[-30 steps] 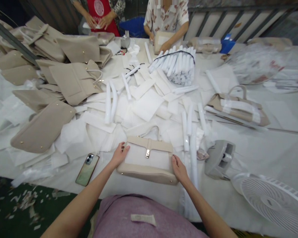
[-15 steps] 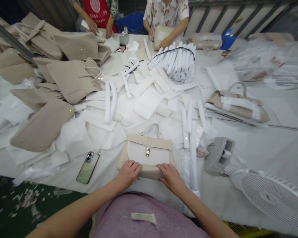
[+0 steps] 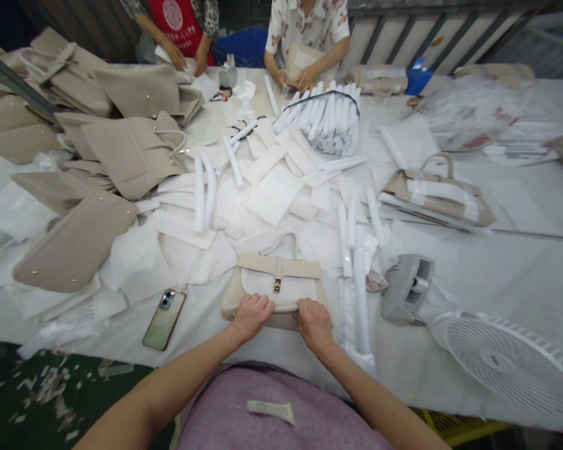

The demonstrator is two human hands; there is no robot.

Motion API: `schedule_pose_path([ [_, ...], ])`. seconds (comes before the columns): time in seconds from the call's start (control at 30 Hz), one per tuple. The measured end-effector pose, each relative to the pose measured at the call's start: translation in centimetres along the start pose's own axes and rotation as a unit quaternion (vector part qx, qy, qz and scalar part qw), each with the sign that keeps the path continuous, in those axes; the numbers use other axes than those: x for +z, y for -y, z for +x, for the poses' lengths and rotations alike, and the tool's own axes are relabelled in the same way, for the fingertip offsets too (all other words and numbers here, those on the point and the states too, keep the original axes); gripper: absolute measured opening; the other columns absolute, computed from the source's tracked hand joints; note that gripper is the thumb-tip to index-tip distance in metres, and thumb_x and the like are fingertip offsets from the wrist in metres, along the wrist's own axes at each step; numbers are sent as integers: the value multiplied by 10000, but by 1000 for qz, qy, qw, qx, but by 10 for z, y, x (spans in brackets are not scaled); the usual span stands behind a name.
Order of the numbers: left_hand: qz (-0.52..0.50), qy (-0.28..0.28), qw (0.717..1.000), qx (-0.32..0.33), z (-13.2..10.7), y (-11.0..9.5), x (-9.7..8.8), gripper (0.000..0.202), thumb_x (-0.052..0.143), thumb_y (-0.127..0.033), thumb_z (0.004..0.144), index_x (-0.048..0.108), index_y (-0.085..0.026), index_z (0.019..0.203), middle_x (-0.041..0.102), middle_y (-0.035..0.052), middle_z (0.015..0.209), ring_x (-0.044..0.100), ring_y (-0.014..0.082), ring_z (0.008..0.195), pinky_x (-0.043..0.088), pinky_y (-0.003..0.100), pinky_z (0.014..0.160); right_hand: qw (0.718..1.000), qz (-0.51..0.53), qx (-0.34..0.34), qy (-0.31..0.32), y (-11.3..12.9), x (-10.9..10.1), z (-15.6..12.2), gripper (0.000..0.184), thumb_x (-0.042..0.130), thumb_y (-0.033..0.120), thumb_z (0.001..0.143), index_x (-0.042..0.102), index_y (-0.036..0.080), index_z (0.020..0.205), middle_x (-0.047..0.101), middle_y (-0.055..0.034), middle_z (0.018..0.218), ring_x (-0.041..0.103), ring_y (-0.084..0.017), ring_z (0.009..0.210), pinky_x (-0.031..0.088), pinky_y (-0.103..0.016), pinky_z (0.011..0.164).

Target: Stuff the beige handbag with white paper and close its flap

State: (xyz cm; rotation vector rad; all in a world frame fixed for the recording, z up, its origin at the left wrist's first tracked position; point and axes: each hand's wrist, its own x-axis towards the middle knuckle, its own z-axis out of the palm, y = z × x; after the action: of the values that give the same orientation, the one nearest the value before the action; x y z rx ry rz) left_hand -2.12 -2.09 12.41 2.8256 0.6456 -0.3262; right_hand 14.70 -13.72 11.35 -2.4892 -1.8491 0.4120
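Note:
A cream handbag (image 3: 256,265) lies on the table just in front of me, its handle pointing away. A white sheet (image 3: 300,287) covers part of its front below the flap, and a gold clasp (image 3: 277,285) shows at the middle. My left hand (image 3: 253,314) grips the bag's near edge left of centre, fingers curled over it. On the right of that same edge, my right hand (image 3: 314,322) is closed in a similar grip. My thumbs and the bag's underside are mostly hidden.
Beige bags (image 3: 131,153) are heaped at the left. White paper sheets (image 3: 274,194) and a bundle of white tubes (image 3: 331,119) fill the middle. A phone (image 3: 164,319) lies left of me; a tape dispenser (image 3: 408,289) and fan (image 3: 507,359) stand right. Two people work across the table.
My fingers have gone from lying over the bag's near edge to curling tightly around it, and both hands sit slightly higher. The whole view has shifted a little.

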Motion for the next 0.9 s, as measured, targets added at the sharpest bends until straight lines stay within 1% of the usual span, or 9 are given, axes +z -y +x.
schedule_pose_path([
  [0.23, 9, -18, 999, 47, -23, 4, -3, 243, 330, -192, 948, 538, -189, 1072, 573, 94, 988, 495, 213, 891, 351, 353, 746, 999, 12, -39, -21, -2, -8, -21, 48, 598, 224, 844, 569, 195, 870, 606, -58, 827, 505, -220, 803, 299, -335, 713],
  [0.37, 2, -43, 998, 42, -44, 13, -2, 251, 415, -212, 925, 518, -207, 1154, 561, 96, 1067, 496, 218, 929, 365, 377, 805, 998, 21, -55, 1, -6, -15, -30, 137, 633, 233, 816, 572, 206, 936, 608, -63, 871, 515, -232, 837, 332, -335, 725],
  [0.47, -31, -99, 994, -35, -65, 23, 4, 297, 566, -264, 851, 528, -237, 1144, 535, 94, 1099, 482, 255, 991, 372, 422, 848, 998, 53, -31, 5, -16, -14, -41, 292, 677, 242, 766, 552, 228, 1029, 595, -65, 966, 519, -252, 911, 372, -350, 763],
  [0.57, -121, -166, 967, -149, -81, 40, 10, 392, 663, -306, 772, 529, -240, 1134, 463, 112, 1190, 433, 305, 1109, 363, 471, 915, 991, 115, 63, -25, -33, -7, -51, 445, 741, 220, 665, 547, 220, 1066, 510, -112, 1195, 458, -308, 1108, 374, -407, 892],
  [0.67, -333, -149, 909, -201, -83, 62, 12, 575, 733, -405, 681, 472, -227, 1161, 451, 112, 1213, 458, 294, 1127, 396, 442, 931, 947, 272, 173, 8, -49, -1, -51, 530, 772, 275, 594, 537, 189, 1062, 510, -128, 1201, 458, -318, 1143, 384, -415, 933],
  [0.7, -423, -120, 872, -215, -81, 69, 12, 631, 727, -449, 673, 433, -227, 1186, 483, 103, 1184, 497, 270, 1087, 422, 415, 907, 916, 348, 196, 37, -54, -1, -49, 584, 772, 320, 591, 516, 189, 1099, 553, -111, 1139, 507, -296, 1086, 413, -397, 902],
  [0.77, -581, -56, 765, -274, -72, 80, 10, 668, 631, -560, 726, 351, -228, 1233, 557, 77, 1092, 564, 219, 978, 463, 359, 832, 834, 490, 240, 83, -62, -2, -44, 673, 730, 438, 631, 457, 196, 1196, 623, -67, 1007, 592, -244, 922, 467, -353, 794],
  [0.83, -656, -15, 670, -346, -61, 87, 8, 663, 507, -641, 777, 329, -208, 1246, 599, 73, 1024, 590, 193, 899, 476, 320, 759, 765, 565, 301, 74, -66, -3, -36, 661, 637, 540, 699, 447, 194, 1229, 656, -57, 935, 620, -216, 811, 482, -322, 698],
  [0.9, -670, 12, 636, -383, -52, 92, 7, 685, 508, -687, 748, 411, -170, 1186, 621, 83, 981, 597, 193, 855, 474, 297, 703, 738, 576, 349, 45, -67, 0, -28, 599, 596, 559, 718, 516, 172, 1168, 672, -73, 900, 627, -214, 780, 479, -308, 663],
])
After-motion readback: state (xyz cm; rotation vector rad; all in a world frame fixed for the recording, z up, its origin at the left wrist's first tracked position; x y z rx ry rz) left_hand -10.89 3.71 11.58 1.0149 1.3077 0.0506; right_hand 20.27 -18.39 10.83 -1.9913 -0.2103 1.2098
